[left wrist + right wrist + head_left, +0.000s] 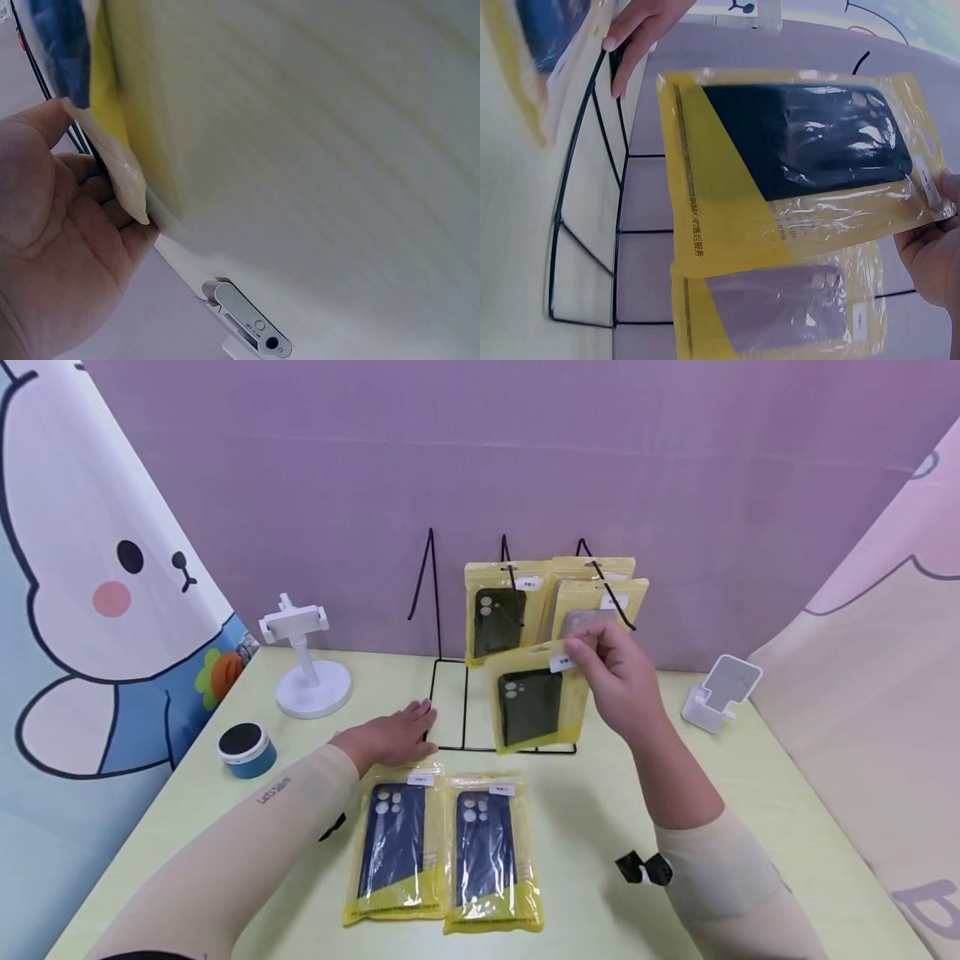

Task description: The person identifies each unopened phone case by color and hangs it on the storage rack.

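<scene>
My right hand pinches the top edge of a yellow packet holding a dark phone case and holds it up in front of the black wire rack. The right wrist view shows this packet close up, with my fingers at its label end. Behind it, more yellow packets hang on the rack's hooks, one with a grey case. My left hand lies flat on the table, fingers straight and touching the rack's base wire. Two packets with blue cases lie side by side near me.
A white phone stand and a round blue speaker sit on the left of the pale yellow table. A small white phone holder stands at the right. Purple and cartoon backdrops wall in the table.
</scene>
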Motion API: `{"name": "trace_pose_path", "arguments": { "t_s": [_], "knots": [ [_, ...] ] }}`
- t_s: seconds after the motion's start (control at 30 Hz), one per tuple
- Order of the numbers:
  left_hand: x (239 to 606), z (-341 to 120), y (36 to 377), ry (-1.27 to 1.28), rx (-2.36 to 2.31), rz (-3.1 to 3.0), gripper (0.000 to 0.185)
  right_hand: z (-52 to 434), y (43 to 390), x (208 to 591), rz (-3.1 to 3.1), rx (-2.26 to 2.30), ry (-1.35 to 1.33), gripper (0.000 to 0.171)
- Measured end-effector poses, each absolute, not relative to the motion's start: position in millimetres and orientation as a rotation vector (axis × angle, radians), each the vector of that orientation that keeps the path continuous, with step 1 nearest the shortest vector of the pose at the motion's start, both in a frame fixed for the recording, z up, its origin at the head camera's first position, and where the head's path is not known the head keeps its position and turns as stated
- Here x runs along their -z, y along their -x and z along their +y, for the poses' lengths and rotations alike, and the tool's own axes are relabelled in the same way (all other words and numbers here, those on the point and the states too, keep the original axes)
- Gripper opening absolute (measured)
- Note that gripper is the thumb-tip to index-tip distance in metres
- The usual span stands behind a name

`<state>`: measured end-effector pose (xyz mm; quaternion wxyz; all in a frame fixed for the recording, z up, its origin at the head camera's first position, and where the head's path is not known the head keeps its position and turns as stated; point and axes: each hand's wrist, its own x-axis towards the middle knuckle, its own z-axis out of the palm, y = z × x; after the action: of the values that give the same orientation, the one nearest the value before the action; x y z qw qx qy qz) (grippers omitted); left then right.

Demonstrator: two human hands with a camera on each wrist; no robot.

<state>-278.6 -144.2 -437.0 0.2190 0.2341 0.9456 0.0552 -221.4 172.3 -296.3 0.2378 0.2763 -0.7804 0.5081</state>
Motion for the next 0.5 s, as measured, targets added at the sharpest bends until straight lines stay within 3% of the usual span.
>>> {"name": "trace_pose_path", "arguments": {
  "t_s": [0.5],
  "knots": [
    [438.1,-144.5,278.4,-0.657,-0.147,2.630,0.075,147.0,246.1,286.8,-2.216,-1.254,-0.650,0.024]
  ]
}}
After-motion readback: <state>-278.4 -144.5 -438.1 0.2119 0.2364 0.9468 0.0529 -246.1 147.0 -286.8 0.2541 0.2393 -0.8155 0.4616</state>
